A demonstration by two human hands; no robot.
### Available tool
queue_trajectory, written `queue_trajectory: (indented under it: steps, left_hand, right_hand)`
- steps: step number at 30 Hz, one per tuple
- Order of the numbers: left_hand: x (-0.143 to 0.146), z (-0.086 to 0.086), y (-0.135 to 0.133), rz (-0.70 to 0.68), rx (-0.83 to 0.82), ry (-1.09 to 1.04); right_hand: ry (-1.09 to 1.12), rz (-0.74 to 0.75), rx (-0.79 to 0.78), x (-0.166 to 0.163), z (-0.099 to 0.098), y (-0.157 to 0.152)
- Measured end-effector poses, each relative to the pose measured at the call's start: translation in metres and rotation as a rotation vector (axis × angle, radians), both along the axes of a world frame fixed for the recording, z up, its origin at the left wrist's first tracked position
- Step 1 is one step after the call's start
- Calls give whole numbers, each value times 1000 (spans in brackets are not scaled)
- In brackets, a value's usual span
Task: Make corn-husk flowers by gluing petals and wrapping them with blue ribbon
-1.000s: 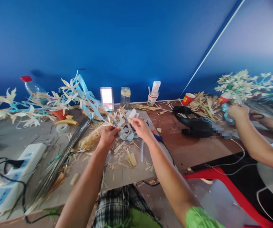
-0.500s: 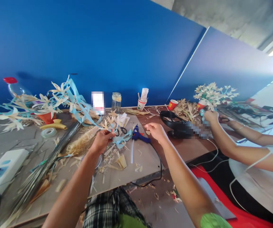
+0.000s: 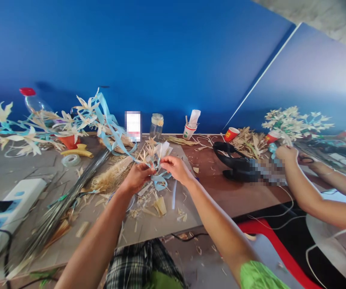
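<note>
My left hand [image 3: 137, 176] and my right hand [image 3: 175, 167] meet over the grey board [image 3: 160, 222], fingers pinched together. Both pinch a light-blue ribbon [image 3: 112, 128] that runs up and left to a spray of pale straw flowers [image 3: 79, 116]. A loop of the same ribbon hangs below my fingers. Small straw flowers [image 3: 150, 151] sit just behind my hands. Straw scraps [image 3: 160, 206] litter the board beneath them.
A bundle of thin wires [image 3: 67, 200] lies at the left, with a power strip [image 3: 7, 208] and tape roll [image 3: 70, 160]. A jar [image 3: 156, 125] and paper cups [image 3: 189, 131] stand by the blue wall. Another person's hand [image 3: 286, 154] works at the right beside a black object [image 3: 235, 162].
My right hand has come back from the right to join my left hand on the ribbon. The blue glue gun it was beside is now hidden. The camera view shifted slightly.
</note>
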State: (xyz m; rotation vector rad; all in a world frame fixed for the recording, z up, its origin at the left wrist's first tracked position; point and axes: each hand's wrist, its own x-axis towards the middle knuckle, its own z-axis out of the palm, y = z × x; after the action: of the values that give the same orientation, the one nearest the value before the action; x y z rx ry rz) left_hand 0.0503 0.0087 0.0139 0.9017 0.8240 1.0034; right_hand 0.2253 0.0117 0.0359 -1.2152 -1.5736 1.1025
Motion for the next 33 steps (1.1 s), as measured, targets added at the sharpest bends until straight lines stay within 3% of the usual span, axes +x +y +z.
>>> queue_trajectory:
  steps: [4,8,18,26,33]
  left_hand:
    - [0,1,-2,-116,-5,-64]
    - [2,-1,-3,-166,-31,-76]
    - [5,-4,-1,-96,-83,-104]
    - [8,-5,-4,-74,-105,-106]
    - [10,-4,-5,-61,-109,-105]
  right_hand:
    - [287,237,-234,3,-2,0]
    - [382,259,-301,5,-3,0]
    - [188,35,14,-8,-23,0]
    - [89,-58,156,-14,-34,-4]
    - [61,-83,181,-18,-46,-4]
